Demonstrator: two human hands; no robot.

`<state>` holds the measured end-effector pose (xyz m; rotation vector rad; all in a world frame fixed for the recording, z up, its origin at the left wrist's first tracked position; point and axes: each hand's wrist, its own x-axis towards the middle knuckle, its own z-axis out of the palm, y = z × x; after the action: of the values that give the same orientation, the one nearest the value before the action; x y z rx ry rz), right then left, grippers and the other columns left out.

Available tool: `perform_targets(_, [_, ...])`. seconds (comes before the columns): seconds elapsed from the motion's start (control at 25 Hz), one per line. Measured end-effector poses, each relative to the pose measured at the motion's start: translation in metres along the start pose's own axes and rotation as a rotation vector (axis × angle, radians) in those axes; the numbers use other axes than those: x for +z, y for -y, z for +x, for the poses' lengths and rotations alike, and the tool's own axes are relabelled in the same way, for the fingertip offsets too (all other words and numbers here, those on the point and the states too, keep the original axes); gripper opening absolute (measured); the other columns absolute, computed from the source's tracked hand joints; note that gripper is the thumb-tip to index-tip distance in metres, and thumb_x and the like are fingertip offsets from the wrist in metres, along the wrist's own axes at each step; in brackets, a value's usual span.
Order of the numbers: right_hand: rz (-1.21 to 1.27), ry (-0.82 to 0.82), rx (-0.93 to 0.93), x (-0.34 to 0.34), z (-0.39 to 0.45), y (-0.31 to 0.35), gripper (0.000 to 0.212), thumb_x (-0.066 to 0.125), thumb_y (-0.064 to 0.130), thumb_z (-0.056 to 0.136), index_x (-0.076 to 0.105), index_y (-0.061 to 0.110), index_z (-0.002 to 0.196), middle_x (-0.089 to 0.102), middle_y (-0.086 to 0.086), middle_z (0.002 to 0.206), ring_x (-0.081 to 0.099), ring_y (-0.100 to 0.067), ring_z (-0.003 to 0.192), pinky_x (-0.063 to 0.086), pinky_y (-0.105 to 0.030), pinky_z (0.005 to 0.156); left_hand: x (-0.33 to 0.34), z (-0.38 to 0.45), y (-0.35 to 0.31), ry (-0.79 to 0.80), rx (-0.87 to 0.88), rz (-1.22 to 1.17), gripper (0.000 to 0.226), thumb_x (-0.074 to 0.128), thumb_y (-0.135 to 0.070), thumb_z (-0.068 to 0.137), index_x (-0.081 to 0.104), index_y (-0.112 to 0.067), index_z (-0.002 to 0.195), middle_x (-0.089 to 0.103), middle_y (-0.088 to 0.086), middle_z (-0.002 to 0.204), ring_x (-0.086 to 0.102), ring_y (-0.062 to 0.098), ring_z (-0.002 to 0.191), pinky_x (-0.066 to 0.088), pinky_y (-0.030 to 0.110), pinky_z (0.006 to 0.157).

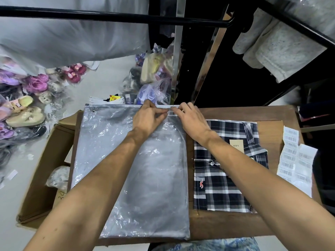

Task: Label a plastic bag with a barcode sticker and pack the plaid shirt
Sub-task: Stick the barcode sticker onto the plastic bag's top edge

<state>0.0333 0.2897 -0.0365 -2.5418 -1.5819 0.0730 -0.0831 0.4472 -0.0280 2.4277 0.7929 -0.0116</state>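
Observation:
A large clear plastic bag lies flat on the wooden table, its zip edge at the far side. A small white barcode sticker sits at the bag's far right corner, just under the zip strip. My left hand pinches the sticker's left end. My right hand presses on its right end with fingers bent. The folded navy and white plaid shirt lies to the right of the bag, partly under my right forearm.
Strips of barcode stickers lie at the table's right edge. An open cardboard box stands to the left of the table. Bagged shoes are piled on the floor beyond. A black rail and grey garments hang overhead.

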Motion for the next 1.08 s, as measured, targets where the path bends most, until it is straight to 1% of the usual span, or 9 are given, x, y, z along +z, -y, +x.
perform_targets(0.12, [-0.039,0.017,-0.080,0.000,0.001,0.005,0.045,0.043,0.020,0.098,0.061,0.008,0.136,0.059,-0.015,0.108,0.055,-0.037,0.100,0.045,-0.044,0.081,0.002,0.004,0.005,-0.014,-0.004,-0.098,0.031,0.074,-0.051,0.084,0.075,-0.039,0.113,0.055,-0.005,0.105,0.058,0.011,0.093,0.051,0.030,0.084])
perform_targets(0.2, [-0.121,-0.025,-0.083,0.002,0.001,0.006,0.045,0.037,0.028,0.100,0.065,0.015,0.132,0.059,-0.011,0.104,0.055,-0.033,0.096,0.042,-0.042,0.078,0.001,0.005,0.008,0.010,0.005,-0.122,0.032,0.074,-0.049,0.085,0.075,-0.037,0.114,0.057,-0.004,0.108,0.059,0.013,0.097,0.049,0.028,0.087])
perform_targets(0.32, [-0.287,-0.089,-0.137,0.001,0.000,0.006,0.036,0.046,0.033,0.100,0.069,0.023,0.127,0.060,-0.005,0.100,0.057,-0.028,0.092,0.040,-0.039,0.077,0.000,0.007,0.012,0.069,0.009,-0.140,0.031,0.073,-0.045,0.087,0.074,-0.035,0.117,0.056,0.000,0.112,0.058,0.016,0.102,0.049,0.033,0.096])
perform_targets(0.4, [-0.356,-0.061,-0.192,-0.004,0.000,0.007,0.037,0.044,0.032,0.100,0.067,0.028,0.129,0.060,-0.003,0.101,0.056,-0.027,0.095,0.038,-0.039,0.078,0.000,0.008,0.014,0.099,0.008,-0.140,0.032,0.073,-0.042,0.088,0.073,-0.035,0.119,0.055,0.001,0.114,0.057,0.017,0.105,0.047,0.036,0.101])
perform_targets(0.52, [-0.425,-0.069,-0.239,-0.013,0.001,0.007,0.035,0.047,0.031,0.099,0.066,0.034,0.128,0.058,-0.004,0.104,0.053,-0.028,0.096,0.034,-0.040,0.078,-0.001,0.010,0.013,0.111,-0.004,-0.162,0.032,0.073,-0.039,0.089,0.073,-0.032,0.120,0.054,0.004,0.118,0.057,0.018,0.109,0.043,0.030,0.107])
perform_targets(0.68, [-0.488,-0.008,-0.282,-0.016,-0.005,0.005,0.037,0.062,0.028,0.095,0.065,0.035,0.131,0.057,-0.004,0.111,0.054,-0.029,0.098,0.039,-0.041,0.078,-0.003,0.009,0.010,0.116,-0.012,-0.182,0.031,0.073,-0.035,0.090,0.074,-0.030,0.120,0.054,0.005,0.122,0.059,0.018,0.112,0.037,0.021,0.109])
perform_targets(0.8, [-0.454,0.016,-0.258,-0.014,-0.008,0.007,0.037,0.061,0.030,0.095,0.064,0.036,0.132,0.057,-0.005,0.107,0.053,-0.028,0.094,0.038,-0.041,0.076,-0.004,0.005,0.007,0.089,-0.023,-0.192,0.032,0.073,-0.042,0.088,0.074,-0.033,0.119,0.055,0.004,0.121,0.058,0.017,0.112,0.040,0.026,0.109])
perform_targets(0.88, [-0.436,0.038,-0.220,-0.017,-0.008,0.006,0.040,0.060,0.034,0.097,0.059,0.041,0.136,0.055,-0.006,0.106,0.051,-0.028,0.094,0.038,-0.042,0.077,-0.002,0.002,0.002,0.046,-0.039,-0.191,0.034,0.072,-0.049,0.087,0.076,-0.033,0.116,0.055,0.004,0.120,0.056,0.017,0.111,0.042,0.028,0.106])
perform_targets(1.08, [-0.418,0.133,-0.129,-0.024,-0.014,-0.006,0.059,0.044,0.030,0.104,0.023,0.054,0.155,0.048,-0.005,0.103,0.045,-0.028,0.097,0.035,-0.045,0.082,0.007,0.001,-0.003,-0.025,-0.100,-0.177,0.034,0.075,-0.052,0.084,0.078,-0.032,0.111,0.054,0.002,0.120,0.057,0.019,0.113,0.051,0.033,0.099])
